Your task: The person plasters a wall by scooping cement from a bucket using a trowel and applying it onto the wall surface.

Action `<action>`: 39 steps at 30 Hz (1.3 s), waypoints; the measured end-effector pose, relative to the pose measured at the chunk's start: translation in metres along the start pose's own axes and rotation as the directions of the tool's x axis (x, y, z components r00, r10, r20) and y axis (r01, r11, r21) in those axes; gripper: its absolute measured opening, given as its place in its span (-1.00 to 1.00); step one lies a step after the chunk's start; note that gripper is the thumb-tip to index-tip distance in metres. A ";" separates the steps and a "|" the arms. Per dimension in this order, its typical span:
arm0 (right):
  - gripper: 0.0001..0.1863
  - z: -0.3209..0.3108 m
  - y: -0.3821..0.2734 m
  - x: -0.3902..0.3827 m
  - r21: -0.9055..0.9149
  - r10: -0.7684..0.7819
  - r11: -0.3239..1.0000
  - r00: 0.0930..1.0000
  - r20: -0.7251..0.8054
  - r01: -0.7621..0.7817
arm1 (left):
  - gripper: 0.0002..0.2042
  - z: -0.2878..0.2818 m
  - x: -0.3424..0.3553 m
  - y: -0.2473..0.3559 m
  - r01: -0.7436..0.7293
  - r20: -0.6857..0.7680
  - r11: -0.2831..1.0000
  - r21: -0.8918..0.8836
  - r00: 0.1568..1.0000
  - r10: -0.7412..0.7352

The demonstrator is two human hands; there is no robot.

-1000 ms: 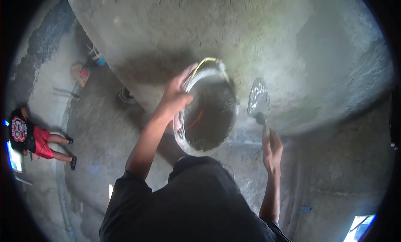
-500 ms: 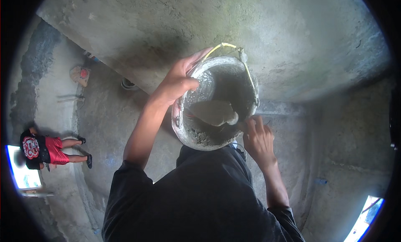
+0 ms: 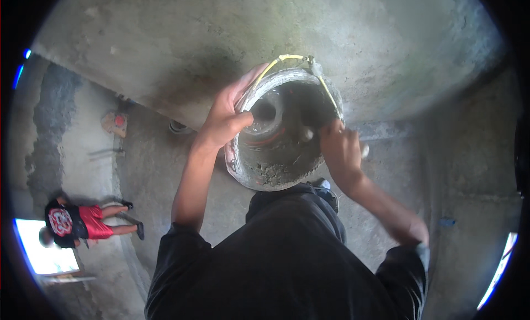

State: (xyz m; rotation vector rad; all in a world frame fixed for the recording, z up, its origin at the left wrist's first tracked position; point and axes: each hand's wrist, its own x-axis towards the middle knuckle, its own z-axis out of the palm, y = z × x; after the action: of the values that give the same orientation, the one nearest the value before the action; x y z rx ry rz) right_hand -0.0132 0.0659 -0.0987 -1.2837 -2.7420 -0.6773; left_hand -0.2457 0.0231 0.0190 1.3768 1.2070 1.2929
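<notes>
My left hand grips the left rim of a cement-crusted bucket, thumb over the edge, with the yellow bail handle arching above it. Inside is wet grey mortar. At the bucket's right side my right hand is closed on a trowel handle, its butt showing beside my fingers. The trowel's head reaches into the bucket and is hard to make out in the shadowed mortar.
A rough concrete wall lies beyond the bucket. At left, another person in red shorts stands by a bright opening. A grey floor, a round container behind the bucket and a stained board also show.
My right hand has brought the trowel from beside the wall into the bucket and moved upward along its right side. The bucket shifted right, then slightly back left.
</notes>
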 end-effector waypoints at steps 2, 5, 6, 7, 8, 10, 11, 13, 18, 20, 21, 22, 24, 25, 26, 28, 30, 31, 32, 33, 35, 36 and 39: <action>-0.88 -0.001 -0.003 0.025 -0.076 -0.071 0.995 0.997 0.004 0.071 | -0.10 -0.001 0.000 0.004 0.023 0.006 1.000 0.002 1.000 -0.023; -0.86 -0.010 -0.021 0.035 -0.166 -0.197 0.967 0.980 -0.003 0.194 | -0.12 -0.002 -0.003 -0.005 0.010 -0.037 1.000 0.012 0.999 -0.010; -0.84 -0.010 -0.027 0.037 -0.173 -0.234 0.958 0.972 -0.012 0.229 | -0.13 -0.001 -0.003 -0.008 -0.016 -0.067 1.000 0.025 0.998 0.017; -0.84 -0.004 -0.031 0.034 -0.181 -0.232 0.957 0.973 -0.013 0.226 | -0.13 0.000 0.000 -0.008 -0.023 -0.066 0.999 0.022 0.998 0.025; -0.83 0.005 -0.036 0.022 -0.035 -0.259 0.965 0.965 -0.026 0.259 | -0.13 0.002 0.001 -0.009 0.009 -0.070 1.000 0.001 0.997 -0.009; -0.83 0.021 -0.031 0.004 0.293 -0.268 0.914 0.960 -0.084 0.281 | -0.18 0.001 0.002 -0.017 0.020 -0.084 0.999 -0.029 0.996 -0.022; -0.83 0.014 -0.027 0.004 0.295 -0.277 0.910 0.957 -0.087 0.290 | -0.18 -0.003 0.001 -0.020 0.022 -0.094 0.999 -0.029 0.995 -0.025; -0.78 -0.002 -0.013 0.003 0.331 -0.220 0.919 0.975 -0.016 0.213 | -0.17 -0.008 -0.002 -0.024 0.023 -0.131 0.999 -0.043 0.991 -0.029; -0.68 -0.011 0.002 0.011 0.643 -0.006 0.764 0.996 0.087 -0.052 | -0.14 -0.010 -0.011 -0.026 0.009 -0.133 0.990 -0.140 0.991 -0.028; -0.69 -0.010 0.003 0.013 0.697 -0.006 0.710 0.989 0.149 -0.100 | -0.14 -0.008 -0.011 -0.024 -0.011 -0.137 0.988 -0.153 0.991 -0.010; -0.69 -0.009 0.003 0.014 0.745 -0.015 0.650 0.977 0.212 -0.152 | -0.11 -0.005 -0.011 -0.021 -0.024 -0.150 0.991 -0.133 0.989 0.004; -0.69 -0.003 0.003 0.012 0.746 -0.011 0.649 0.978 0.207 -0.151 | -0.09 -0.002 -0.009 -0.020 -0.039 -0.161 0.993 -0.112 0.987 0.021; -0.79 0.018 -0.001 0.003 0.795 0.026 0.583 0.982 0.188 -0.168 | -0.09 0.003 -0.010 -0.018 -0.049 -0.177 0.993 -0.105 0.984 0.030; -0.79 0.029 -0.002 0.002 0.797 0.035 0.579 0.981 0.188 -0.174 | -0.09 0.007 -0.010 -0.017 -0.056 -0.187 0.993 -0.104 0.982 0.036; -0.81 0.038 -0.003 0.004 0.833 0.000 0.532 0.984 0.178 -0.151 | -0.09 0.010 -0.010 -0.016 -0.054 -0.176 0.994 -0.098 0.984 0.036; -0.82 0.041 -0.009 0.007 0.868 -0.021 0.478 0.986 0.163 -0.133 | -0.10 0.018 -0.011 -0.017 -0.106 -0.187 0.991 -0.087 0.978 0.089; -0.79 0.029 -0.022 0.014 0.816 -0.081 0.575 0.988 0.130 -0.060 | -0.15 0.020 -0.013 -0.022 -0.114 -0.162 0.993 -0.027 0.981 0.109; -0.79 0.020 -0.026 0.020 0.816 -0.070 0.575 0.989 0.127 -0.064 | -0.20 0.022 -0.015 -0.025 -0.129 -0.152 0.992 -0.010 0.980 0.126; -0.72 0.010 -0.028 0.029 0.892 -0.090 0.420 0.970 0.225 -0.168 | -0.19 0.024 -0.015 -0.027 -0.121 -0.154 0.993 0.003 0.981 0.120; -0.64 0.002 -0.030 0.035 0.928 -0.128 0.253 0.941 0.313 -0.274 | -0.19 0.025 -0.015 -0.025 -0.129 -0.146 0.992 0.005 0.981 0.128; -0.61 -0.009 -0.042 0.040 0.910 -0.060 0.270 0.937 0.343 -0.316 | -0.19 0.022 -0.017 -0.021 -0.108 -0.123 0.993 0.039 0.986 0.112; -0.62 -0.016 -0.041 0.038 0.903 -0.037 0.241 0.926 0.375 -0.356 | -0.18 0.019 -0.015 -0.019 -0.121 -0.131 0.992 0.027 0.984 0.124; -0.62 -0.050 -0.036 0.043 0.918 -0.044 0.214 0.935 0.351 -0.334 | -0.18 0.016 -0.015 -0.005 -0.094 -0.099 0.995 -0.043 0.991 0.089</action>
State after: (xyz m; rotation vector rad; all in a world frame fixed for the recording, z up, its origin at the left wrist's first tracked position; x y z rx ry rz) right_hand -0.0752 0.0565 -0.0574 -1.2050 -2.2149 1.2757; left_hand -0.2305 0.0098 0.0101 1.3625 1.1815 1.4582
